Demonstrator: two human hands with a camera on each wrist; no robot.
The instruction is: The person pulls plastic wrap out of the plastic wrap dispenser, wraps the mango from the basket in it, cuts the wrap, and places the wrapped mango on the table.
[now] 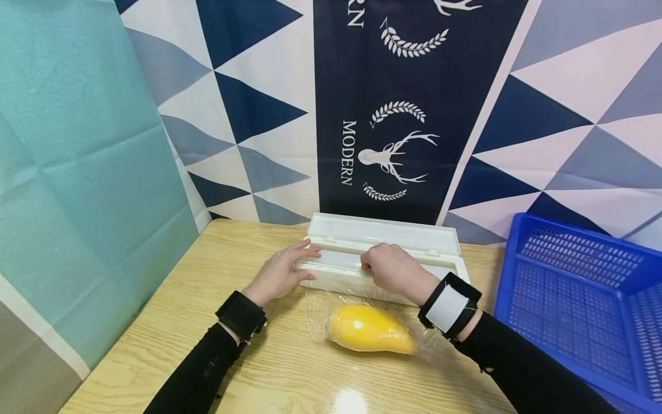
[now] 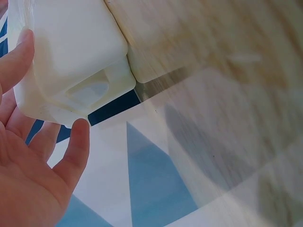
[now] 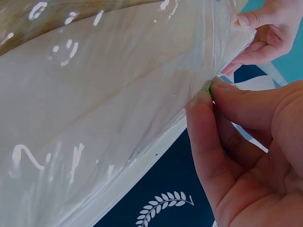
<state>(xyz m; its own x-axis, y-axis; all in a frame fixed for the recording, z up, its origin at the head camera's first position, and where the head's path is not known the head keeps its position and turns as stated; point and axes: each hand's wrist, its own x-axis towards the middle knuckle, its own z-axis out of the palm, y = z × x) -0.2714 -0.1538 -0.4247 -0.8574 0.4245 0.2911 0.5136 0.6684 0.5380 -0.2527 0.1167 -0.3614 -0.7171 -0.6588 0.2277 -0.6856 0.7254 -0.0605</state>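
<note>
A white cling film box [image 1: 331,280] lies on the wooden table with its lid [image 1: 383,230] swung open toward the wall. My left hand [image 1: 281,270] holds the box's left end, thumb at the front and fingers over the top; the left wrist view shows fingertips along that end [image 2: 90,90]. With thumb and forefinger, my right hand [image 1: 395,270] pinches a small green slide cutter [image 3: 207,88] at the box's edge. Clear cling film [image 3: 118,94] stretches from the box toward me. In front lies a yellow mango [image 1: 369,329], wrapped in film.
To the right stands a blue plastic basket [image 1: 569,299], close to my right forearm. A patterned cloth [image 1: 269,115] hangs behind the table, and a teal cloth [image 1: 88,172] covers the left side. Bare wood [image 1: 279,368] shows around the mango.
</note>
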